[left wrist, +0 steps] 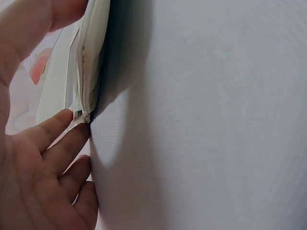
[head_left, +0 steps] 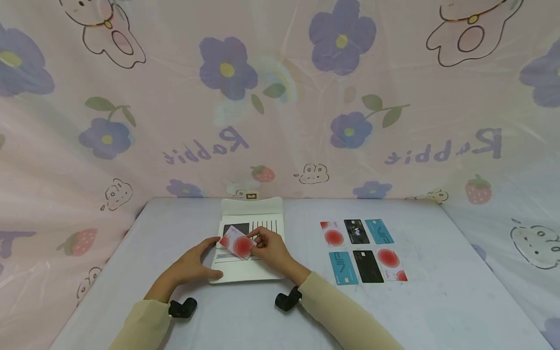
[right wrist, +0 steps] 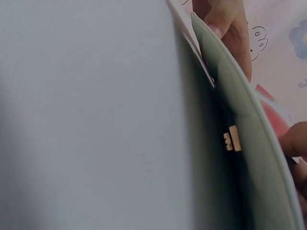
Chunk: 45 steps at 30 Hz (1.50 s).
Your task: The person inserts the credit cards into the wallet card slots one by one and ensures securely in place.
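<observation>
A white wallet (head_left: 245, 273) with a pale green cover (right wrist: 254, 158) and a gold clasp (right wrist: 234, 138) lies unfolded on the table. My left hand (head_left: 194, 265) holds its left side, thumb on the near corner and fingers along the edge; the left wrist view shows those fingertips (left wrist: 82, 130) against the edge. Over the wallet's inner panels, my right hand (head_left: 271, 248) pinches a white card (head_left: 236, 242) with red circles by its right side. The card tilts in the head view, its left corner close to my left index finger. In the right wrist view, the cover hides part of it.
To the right, cards lie in two rows: a red-and-white card (head_left: 332, 236), a black VIP card (head_left: 356, 231), a blue card (head_left: 379, 231), and below them a blue card (head_left: 343, 268), a black card (head_left: 368, 266) and a red-and-white card (head_left: 389, 260). A patterned curtain (head_left: 284, 121) hangs behind.
</observation>
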Each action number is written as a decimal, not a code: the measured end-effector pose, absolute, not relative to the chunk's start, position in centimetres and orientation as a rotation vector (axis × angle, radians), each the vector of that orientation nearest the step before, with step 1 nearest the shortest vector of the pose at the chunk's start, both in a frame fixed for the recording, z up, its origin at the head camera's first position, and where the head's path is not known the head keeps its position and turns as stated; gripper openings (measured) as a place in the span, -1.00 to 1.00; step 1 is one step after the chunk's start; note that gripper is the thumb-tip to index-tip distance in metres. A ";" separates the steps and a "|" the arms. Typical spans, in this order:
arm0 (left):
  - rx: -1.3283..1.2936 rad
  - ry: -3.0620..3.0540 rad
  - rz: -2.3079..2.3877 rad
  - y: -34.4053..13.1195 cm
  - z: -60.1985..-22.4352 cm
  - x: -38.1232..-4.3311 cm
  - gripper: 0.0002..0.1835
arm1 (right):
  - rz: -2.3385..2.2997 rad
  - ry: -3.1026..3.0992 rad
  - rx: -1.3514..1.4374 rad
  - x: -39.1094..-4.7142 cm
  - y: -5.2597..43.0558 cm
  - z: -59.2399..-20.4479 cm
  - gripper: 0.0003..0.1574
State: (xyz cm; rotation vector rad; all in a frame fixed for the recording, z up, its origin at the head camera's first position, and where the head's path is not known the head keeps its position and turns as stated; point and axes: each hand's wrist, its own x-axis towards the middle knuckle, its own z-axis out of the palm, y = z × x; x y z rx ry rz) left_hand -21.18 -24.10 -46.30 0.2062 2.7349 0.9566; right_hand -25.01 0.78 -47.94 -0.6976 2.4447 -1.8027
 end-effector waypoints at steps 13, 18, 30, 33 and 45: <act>0.235 2.748 0.964 -24.2 -46.3 -21.3 0.07 | -1.735 2.460 -0.715 -25.3 0.8 -47.9 -0.68; 0.249 2.749 0.979 -24.2 -46.2 -21.2 0.07 | -1.734 2.438 -0.703 -25.4 0.9 -47.9 -0.69; 0.263 2.750 0.980 -24.1 -46.3 -21.1 0.06 | -1.772 2.399 -0.702 -25.4 1.0 -48.0 -0.70; 0.271 2.750 0.984 -24.2 -46.3 -21.1 0.06 | -1.769 2.400 -0.695 -25.4 0.9 -48.0 -0.70; 0.242 2.736 0.976 -24.0 -46.0 -21.1 0.07 | -1.794 2.351 -0.722 -23.7 1.3 -45.1 -0.69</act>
